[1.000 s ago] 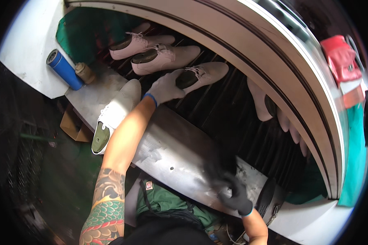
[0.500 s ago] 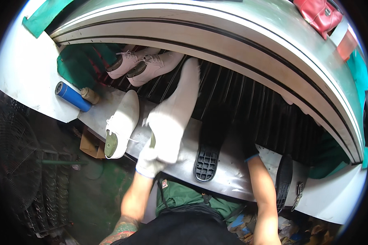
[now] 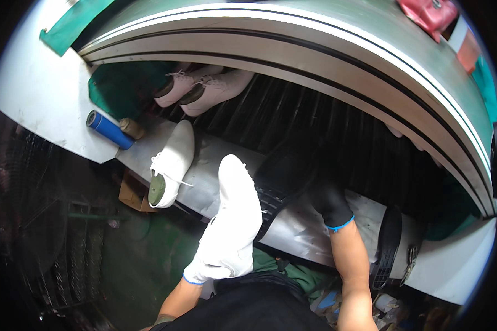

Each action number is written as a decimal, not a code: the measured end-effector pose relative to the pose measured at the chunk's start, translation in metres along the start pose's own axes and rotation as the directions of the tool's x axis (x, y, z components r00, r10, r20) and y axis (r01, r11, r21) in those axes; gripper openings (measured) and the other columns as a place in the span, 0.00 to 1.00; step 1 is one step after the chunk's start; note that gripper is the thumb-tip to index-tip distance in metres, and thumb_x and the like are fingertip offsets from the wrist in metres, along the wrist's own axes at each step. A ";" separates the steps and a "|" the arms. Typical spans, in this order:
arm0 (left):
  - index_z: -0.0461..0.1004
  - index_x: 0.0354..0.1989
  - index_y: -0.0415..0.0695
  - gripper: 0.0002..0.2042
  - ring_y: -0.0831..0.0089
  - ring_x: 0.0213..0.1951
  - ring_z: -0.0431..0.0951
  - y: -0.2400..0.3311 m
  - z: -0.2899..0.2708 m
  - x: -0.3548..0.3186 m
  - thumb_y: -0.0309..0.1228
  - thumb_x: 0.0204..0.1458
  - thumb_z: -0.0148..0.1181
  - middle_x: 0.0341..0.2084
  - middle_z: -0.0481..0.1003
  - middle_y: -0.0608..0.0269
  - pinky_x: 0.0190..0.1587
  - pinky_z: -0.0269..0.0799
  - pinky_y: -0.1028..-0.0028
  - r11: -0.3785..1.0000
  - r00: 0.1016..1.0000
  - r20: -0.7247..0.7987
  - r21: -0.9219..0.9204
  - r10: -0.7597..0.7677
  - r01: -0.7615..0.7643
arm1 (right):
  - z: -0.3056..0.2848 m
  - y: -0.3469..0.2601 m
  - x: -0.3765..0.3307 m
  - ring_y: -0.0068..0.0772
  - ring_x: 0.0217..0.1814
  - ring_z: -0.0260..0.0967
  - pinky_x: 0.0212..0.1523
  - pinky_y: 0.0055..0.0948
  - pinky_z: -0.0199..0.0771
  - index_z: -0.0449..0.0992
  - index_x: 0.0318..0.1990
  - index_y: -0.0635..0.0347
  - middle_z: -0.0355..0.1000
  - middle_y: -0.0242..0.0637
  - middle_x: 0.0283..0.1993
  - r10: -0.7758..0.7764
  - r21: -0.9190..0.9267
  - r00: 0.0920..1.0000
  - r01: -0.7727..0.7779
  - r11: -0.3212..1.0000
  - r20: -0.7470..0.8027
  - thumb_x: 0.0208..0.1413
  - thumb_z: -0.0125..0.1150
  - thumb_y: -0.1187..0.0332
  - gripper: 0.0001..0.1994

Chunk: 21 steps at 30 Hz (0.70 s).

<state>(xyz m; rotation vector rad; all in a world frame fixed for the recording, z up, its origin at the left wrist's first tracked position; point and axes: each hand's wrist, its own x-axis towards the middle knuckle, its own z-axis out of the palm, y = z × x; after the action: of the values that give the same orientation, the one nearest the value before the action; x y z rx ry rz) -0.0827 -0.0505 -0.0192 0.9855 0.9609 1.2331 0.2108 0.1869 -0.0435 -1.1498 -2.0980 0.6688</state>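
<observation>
My left hand [image 3: 209, 267], in a white glove with a blue cuff edge, is closed around the heel end of a white shoe [image 3: 237, 201]. The toe points away from me, over the metal ledge. Close against its right side is a tilted black shoe sole [image 3: 270, 199], its tread partly visible. My right hand [image 3: 331, 203] wears a black glove and grips that sole; its fingers merge into the dark background. Left of the held shoe, a white lace-up shoe [image 3: 174, 157] with a green insole rests on the ledge.
The metal ledge [image 3: 309, 234] borders a dark slatted bed [image 3: 315, 121] under a curved hood [image 3: 292, 41]. Two pale shoes [image 3: 218, 91] lie on the slats. A blue cylinder [image 3: 109, 130] stands left; another black sole [image 3: 389, 237] and keys [image 3: 410, 259] are right.
My left hand has brought the white shoe down and nearer to me, turning it. The black sole has tilted and come up beside the shoe with my right hand. The view has shifted slightly.
</observation>
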 end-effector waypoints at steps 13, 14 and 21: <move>0.65 0.67 0.42 0.40 0.60 0.59 0.78 0.021 0.063 0.004 0.35 0.42 0.77 0.56 0.77 0.52 0.62 0.72 0.65 0.294 0.982 0.042 0.951 0.183 -0.096 | -0.068 -0.100 -0.026 0.41 0.81 0.55 0.80 0.43 0.56 0.57 0.77 0.61 0.61 0.45 0.77 -0.029 0.904 0.999 -0.005 0.427 0.020 0.41 0.88 0.71 0.55; 0.65 0.67 0.41 0.41 0.58 0.59 0.78 0.022 0.065 0.005 0.36 0.42 0.78 0.56 0.77 0.51 0.63 0.72 0.65 0.359 0.976 0.014 0.929 0.216 -0.092 | -0.073 -0.100 -0.029 0.41 0.81 0.56 0.80 0.43 0.56 0.57 0.77 0.61 0.62 0.44 0.77 -0.037 0.881 0.998 -0.020 0.473 0.043 0.41 0.88 0.70 0.55; 0.63 0.68 0.37 0.43 0.53 0.61 0.77 0.043 0.075 0.017 0.40 0.45 0.77 0.60 0.74 0.49 0.63 0.73 0.60 -0.090 0.941 0.289 0.957 0.179 -0.277 | -0.078 -0.103 -0.027 0.39 0.79 0.60 0.78 0.42 0.58 0.59 0.76 0.63 0.62 0.44 0.77 -0.187 0.881 0.981 0.042 0.471 0.054 0.44 0.86 0.70 0.52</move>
<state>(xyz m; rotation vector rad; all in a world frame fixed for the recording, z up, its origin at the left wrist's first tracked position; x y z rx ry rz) -0.0223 -0.0359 0.0427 2.5001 1.7625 0.4576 0.2242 0.1228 0.0709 -0.3406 -1.4911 1.5630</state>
